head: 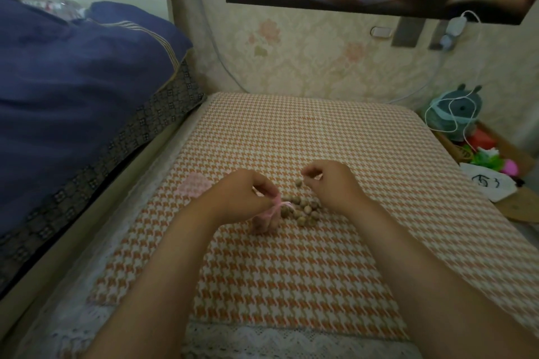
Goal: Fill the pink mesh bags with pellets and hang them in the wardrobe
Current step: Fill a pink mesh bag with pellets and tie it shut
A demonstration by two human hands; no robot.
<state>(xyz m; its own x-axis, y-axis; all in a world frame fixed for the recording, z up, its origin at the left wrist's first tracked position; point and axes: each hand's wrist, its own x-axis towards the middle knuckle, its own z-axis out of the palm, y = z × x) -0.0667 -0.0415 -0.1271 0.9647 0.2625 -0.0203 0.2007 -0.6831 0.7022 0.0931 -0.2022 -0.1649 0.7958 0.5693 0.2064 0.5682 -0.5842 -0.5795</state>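
A small pink mesh bag (268,220) with pellets inside stands on the orange houndstooth cloth (291,271). My left hand (242,198) pinches its gathered top and pink drawstring. Just right of the bag lies a pile of brown round pellets (304,210). My right hand (329,183) hovers behind the pile, fingers pinched together at the far side; whether it holds the string's other end or a pellet I cannot tell. A second, flat pink mesh bag (194,188) lies on the cloth to the left of my left hand.
A blue pillow (73,90) and bedding rise along the left. At the right edge stand a box with a grey plush toy (455,111), colourful items and a white bag (490,183). Charger cables hang on the wallpapered wall behind.
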